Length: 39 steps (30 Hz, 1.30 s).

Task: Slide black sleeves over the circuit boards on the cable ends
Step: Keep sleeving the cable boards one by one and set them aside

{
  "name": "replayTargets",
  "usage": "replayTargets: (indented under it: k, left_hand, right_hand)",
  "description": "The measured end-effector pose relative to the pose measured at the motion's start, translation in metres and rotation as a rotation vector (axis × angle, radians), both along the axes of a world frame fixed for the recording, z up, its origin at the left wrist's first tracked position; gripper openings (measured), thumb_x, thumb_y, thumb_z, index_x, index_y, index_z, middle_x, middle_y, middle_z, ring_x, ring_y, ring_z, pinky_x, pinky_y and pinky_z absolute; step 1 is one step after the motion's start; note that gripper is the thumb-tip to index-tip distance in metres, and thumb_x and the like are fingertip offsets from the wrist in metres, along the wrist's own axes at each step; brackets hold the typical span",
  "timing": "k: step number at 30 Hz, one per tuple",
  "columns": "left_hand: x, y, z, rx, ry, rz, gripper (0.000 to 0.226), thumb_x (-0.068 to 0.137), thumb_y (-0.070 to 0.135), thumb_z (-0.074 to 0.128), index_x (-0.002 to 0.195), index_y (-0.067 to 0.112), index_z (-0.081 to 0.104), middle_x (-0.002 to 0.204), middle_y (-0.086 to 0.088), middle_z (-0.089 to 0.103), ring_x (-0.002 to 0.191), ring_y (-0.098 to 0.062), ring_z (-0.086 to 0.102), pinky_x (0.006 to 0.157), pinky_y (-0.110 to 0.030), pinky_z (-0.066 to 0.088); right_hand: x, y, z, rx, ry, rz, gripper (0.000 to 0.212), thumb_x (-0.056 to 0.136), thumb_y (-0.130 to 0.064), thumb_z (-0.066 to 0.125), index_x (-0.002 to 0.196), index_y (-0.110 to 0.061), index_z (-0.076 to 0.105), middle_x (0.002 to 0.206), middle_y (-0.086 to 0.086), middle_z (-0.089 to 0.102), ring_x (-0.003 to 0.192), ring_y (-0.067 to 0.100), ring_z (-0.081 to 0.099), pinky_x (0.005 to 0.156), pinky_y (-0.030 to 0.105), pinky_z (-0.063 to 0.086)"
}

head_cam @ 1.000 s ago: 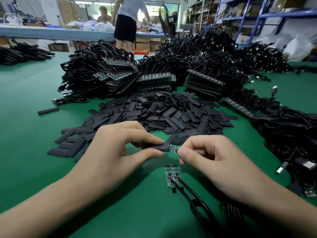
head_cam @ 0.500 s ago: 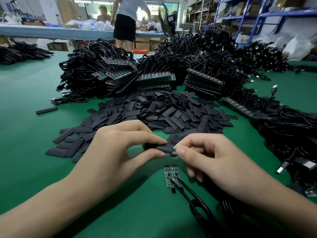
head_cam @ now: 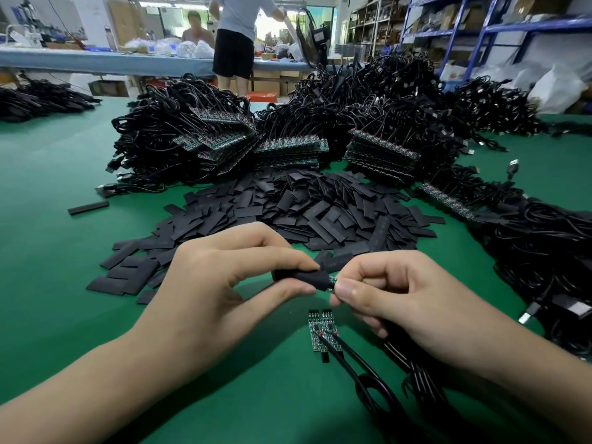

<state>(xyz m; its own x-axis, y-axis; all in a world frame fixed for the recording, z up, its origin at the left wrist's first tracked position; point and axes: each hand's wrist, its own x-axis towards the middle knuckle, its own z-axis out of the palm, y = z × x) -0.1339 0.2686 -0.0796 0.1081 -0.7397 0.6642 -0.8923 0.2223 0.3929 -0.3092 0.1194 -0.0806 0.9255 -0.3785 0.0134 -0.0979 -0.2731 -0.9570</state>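
My left hand [head_cam: 221,283] pinches a black sleeve [head_cam: 309,278] between thumb and forefinger. My right hand [head_cam: 400,296] pinches the end of a small green circuit board [head_cam: 332,281], of which only a sliver shows outside the sleeve's right mouth. Both hands hover just above the green table [head_cam: 48,251]. Below them two bare circuit boards [head_cam: 322,330] lie side by side on the table, their black cables [head_cam: 362,370] running toward me. A heap of loose black sleeves [head_cam: 288,209] lies right behind my hands.
Big piles of black cables with rows of circuit boards [head_cam: 224,139] fill the back of the table. More cables [head_cam: 544,257] lie at the right. A lone sleeve [head_cam: 88,207] sits at the left. Two people [head_cam: 234,36] stand at a far bench.
The sleeve has slid further right over the board: a clear stretch of green board showed a second ago, now only its tip. My hands have drawn closer together.
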Motion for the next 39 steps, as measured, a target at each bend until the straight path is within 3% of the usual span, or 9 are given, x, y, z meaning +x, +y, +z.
replayTargets:
  k: [6,12,18,23,39]
  left_hand:
    - [-0.001,-0.001,0.0,0.03,0.034,-0.027,0.022,0.083,0.032,0.076,0.102,0.021,0.08,0.091,0.01,0.071,0.086,-0.005,0.069,0.079,-0.016,0.05]
    - [-0.001,-0.003,-0.002,0.015,0.114,-0.056,0.016,0.084,0.03,0.075,0.097,0.022,0.08,0.091,0.009,0.073,0.088,-0.01,0.07,0.078,-0.022,0.052]
    - [-0.002,-0.004,-0.003,0.047,0.093,-0.099,0.016,0.088,0.035,0.075,0.098,0.022,0.08,0.093,0.015,0.07,0.089,-0.005,0.069,0.08,-0.016,0.049]
    - [-0.002,-0.004,-0.002,0.015,0.121,-0.04,0.015,0.083,0.031,0.076,0.096,0.025,0.08,0.091,0.013,0.071,0.088,-0.006,0.069,0.079,-0.018,0.05]
    - [-0.002,-0.004,-0.002,0.063,0.063,-0.084,0.015,0.084,0.028,0.076,0.097,0.022,0.08,0.091,0.013,0.071,0.087,-0.003,0.069,0.079,-0.015,0.05]
  right_hand:
    - [-0.001,0.001,-0.002,0.151,-0.049,0.021,0.018,0.09,-0.031,0.066,0.078,-0.021,0.075,0.056,-0.006,0.049,0.052,0.01,0.042,0.055,0.014,0.038]
    - [0.0,0.003,0.001,0.175,-0.06,0.039,0.018,0.09,-0.03,0.067,0.078,-0.02,0.075,0.056,-0.005,0.048,0.053,0.011,0.042,0.055,0.014,0.038]
    - [0.001,0.007,0.0,0.126,-0.038,0.049,0.018,0.089,-0.033,0.066,0.076,-0.025,0.075,0.056,-0.005,0.056,0.051,0.006,0.047,0.055,0.014,0.041]
    - [0.0,0.005,0.004,0.127,-0.079,0.006,0.017,0.09,-0.034,0.067,0.079,-0.026,0.077,0.076,0.007,0.076,0.061,0.009,0.063,0.063,0.015,0.049]
    - [0.001,0.01,0.003,0.101,-0.043,-0.028,0.013,0.087,-0.031,0.068,0.078,-0.026,0.075,0.073,0.006,0.075,0.06,0.01,0.063,0.062,0.016,0.048]
